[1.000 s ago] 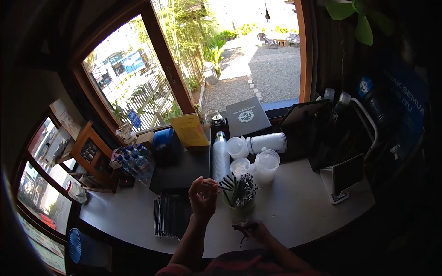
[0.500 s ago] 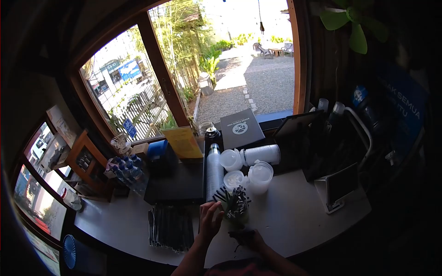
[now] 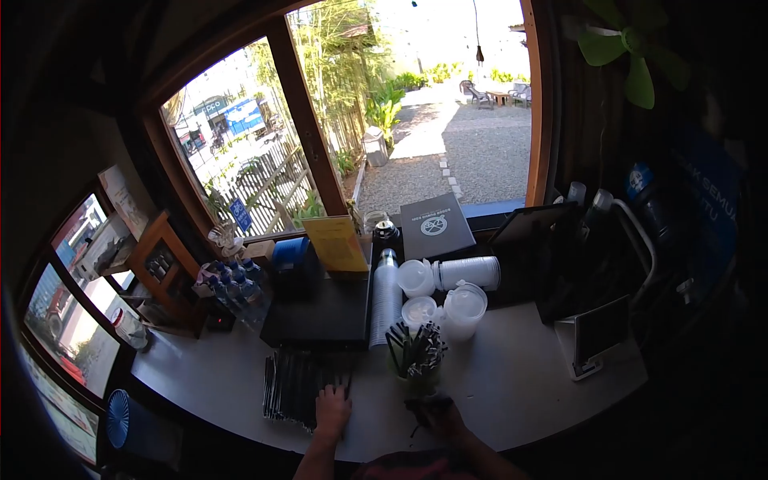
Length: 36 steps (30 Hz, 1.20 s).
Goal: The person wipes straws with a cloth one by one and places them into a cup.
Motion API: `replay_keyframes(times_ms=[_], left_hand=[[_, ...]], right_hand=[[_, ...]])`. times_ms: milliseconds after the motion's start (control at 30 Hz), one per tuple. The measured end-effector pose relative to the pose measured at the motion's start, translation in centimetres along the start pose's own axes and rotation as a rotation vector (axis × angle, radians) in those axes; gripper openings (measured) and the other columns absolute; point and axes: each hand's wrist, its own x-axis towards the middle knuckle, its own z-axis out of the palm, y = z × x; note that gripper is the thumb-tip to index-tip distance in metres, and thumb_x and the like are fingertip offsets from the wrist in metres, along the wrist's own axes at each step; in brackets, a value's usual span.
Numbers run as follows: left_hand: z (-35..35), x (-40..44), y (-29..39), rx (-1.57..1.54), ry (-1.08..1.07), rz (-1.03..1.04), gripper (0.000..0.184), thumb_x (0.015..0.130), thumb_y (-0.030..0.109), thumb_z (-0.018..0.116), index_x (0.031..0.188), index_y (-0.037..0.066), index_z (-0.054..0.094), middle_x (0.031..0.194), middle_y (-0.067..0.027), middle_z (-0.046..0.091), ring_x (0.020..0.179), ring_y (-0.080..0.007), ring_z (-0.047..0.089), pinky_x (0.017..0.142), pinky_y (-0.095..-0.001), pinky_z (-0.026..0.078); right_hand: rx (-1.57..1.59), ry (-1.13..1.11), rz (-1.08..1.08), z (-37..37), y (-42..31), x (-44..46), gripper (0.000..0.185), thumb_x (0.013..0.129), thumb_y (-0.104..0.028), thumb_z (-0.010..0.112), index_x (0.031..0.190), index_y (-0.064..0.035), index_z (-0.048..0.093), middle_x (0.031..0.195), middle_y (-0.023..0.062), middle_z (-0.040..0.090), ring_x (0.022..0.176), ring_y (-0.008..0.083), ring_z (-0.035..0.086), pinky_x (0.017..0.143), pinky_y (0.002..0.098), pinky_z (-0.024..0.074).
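Note:
My left hand [image 3: 333, 410] lies at the right end of a row of thin black straws [image 3: 290, 388] laid side by side on the counter. Its fingers are spread and touch the straws there. My right hand [image 3: 440, 418] is closed in front of a greenish cup [image 3: 419, 382], around something dark that I cannot make out; a thin dark strand hangs below it. Black straws [image 3: 414, 346], some with pale patterned wrapping, stand upright in the cup. Shadow hides much of the right hand's fingers.
Behind the cup are a long stack of clear cups [image 3: 387, 304] and white plastic lids [image 3: 466, 308]. A black box [image 3: 312, 316] and water bottles [image 3: 232, 284] stand left. A tablet stand [image 3: 596, 340] is at right, a dark menu book [image 3: 436, 226] by the window.
My left hand has moved from beside the straw cup, left and down onto the row of straws. My right hand stays near the cup. The view has shifted slightly.

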Motion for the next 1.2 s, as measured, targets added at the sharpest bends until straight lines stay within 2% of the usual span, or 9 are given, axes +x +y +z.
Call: replay_keyframes(times_ms=[300,433,600,767,867,933,1067,1133,1200], left_hand=[[-1.2,0.0,1.2,-0.101,-0.009,-0.064,0.021,0.083,0.021,0.064,0.096,0.005,0.064,0.094,-0.0151,0.067,0.094,-0.0361,0.062,0.082,-0.0472,0.048],[-3.5,-0.9,2.4,-0.349,0.094,-0.117,0.022,0.091,0.022,0.057,0.101,0.003,0.059,0.094,-0.0200,0.066,0.090,-0.0413,0.063,0.078,-0.0499,0.049],[-4.7,-3.8,4.5,-0.758,-0.014,-0.026,0.023,0.101,0.024,0.047,0.111,0.005,0.052,0.094,-0.0267,0.065,0.093,-0.0459,0.063,0.078,-0.0520,0.049],[-2.4,-7.1,7.7,-0.934,-0.308,0.157,0.066,0.104,0.054,0.014,0.121,0.006,0.057,0.095,-0.0178,0.066,0.094,-0.0369,0.066,0.081,-0.0423,0.051],[-0.5,-8.1,7.5,-0.897,-0.291,0.315,0.036,0.105,0.033,0.041,0.121,0.008,0.060,0.104,-0.0175,0.066,0.098,-0.0314,0.065,0.086,-0.0373,0.051],[4.6,-7.8,6.5,-1.262,-0.353,0.213,0.026,0.101,0.021,0.050,0.121,0.007,0.060,0.102,-0.0174,0.066,0.095,-0.0295,0.066,0.084,-0.0368,0.051],[1.5,-7.5,7.8,-0.876,-0.283,0.304,0.024,0.095,0.006,0.055,0.119,0.005,0.060,0.100,-0.0141,0.066,0.093,-0.0232,0.065,0.083,-0.0340,0.052],[0.6,-7.2,8.7,-1.075,-0.293,0.308,0.020,0.096,0.004,0.053,0.115,0.003,0.060,0.101,-0.0100,0.066,0.096,-0.0193,0.063,0.085,-0.0337,0.051],[1.1,-6.7,9.6,-1.355,-0.290,0.306,0.019,0.096,0.004,0.052,0.113,0.003,0.060,0.099,-0.0080,0.066,0.096,-0.0191,0.063,0.085,-0.0339,0.050]], right_hand=[[0.814,0.042,0.741,-0.5,-1.7,-0.7,0.023,0.099,-0.019,0.056,0.113,-0.0013,0.062,0.102,0.0064,0.069,0.088,0.0153,0.066,0.076,0.0341,0.0540],[1.063,-0.269,0.638,0.8,0.8,-1.9,0.034,0.103,-0.024,0.049,0.127,-0.0022,0.056,0.111,0.0091,0.065,0.098,0.0190,0.064,0.087,0.0336,0.0514],[0.980,-0.400,0.541,1.8,-1.3,-1.5,0.036,0.101,-0.033,0.054,0.120,-0.0031,0.060,0.098,0.0017,0.064,0.081,0.0104,0.057,0.071,0.0265,0.0473],[1.222,-0.311,0.885,1.0,-6.7,3.4,0.032,0.099,-0.023,0.056,0.124,-0.0029,0.058,0.114,0.0073,0.064,0.102,0.0168,0.063,0.085,0.0303,0.0523],[1.091,-0.393,0.748,-0.9,-6.0,3.1,0.034,0.096,-0.023,0.060,0.122,-0.0010,0.059,0.120,0.0101,0.063,0.104,0.0168,0.063,0.084,0.0309,0.0541],[1.116,-0.262,0.804,-2.6,-7.0,4.0,0.035,0.091,-0.019,0.064,0.116,0.0043,0.062,0.108,0.0142,0.068,0.097,0.0179,0.068,0.080,0.0294,0.0573],[1.008,-0.013,0.810,-6.2,-9.4,6.0,0.034,0.085,-0.013,0.066,0.112,0.0085,0.064,0.093,0.0141,0.071,0.085,0.0185,0.072,0.075,0.0258,0.0590],[0.947,0.088,0.716,-5.4,-10.0,5.7,0.035,0.085,-0.013,0.068,0.112,0.0081,0.064,0.095,0.0119,0.071,0.081,0.0163,0.071,0.071,0.0244,0.0577],[1.014,-0.195,0.839,-4.0,-8.7,5.0,0.035,0.086,-0.014,0.068,0.114,0.0066,0.064,0.097,0.0097,0.070,0.075,0.0135,0.069,0.066,0.0232,0.0553]])
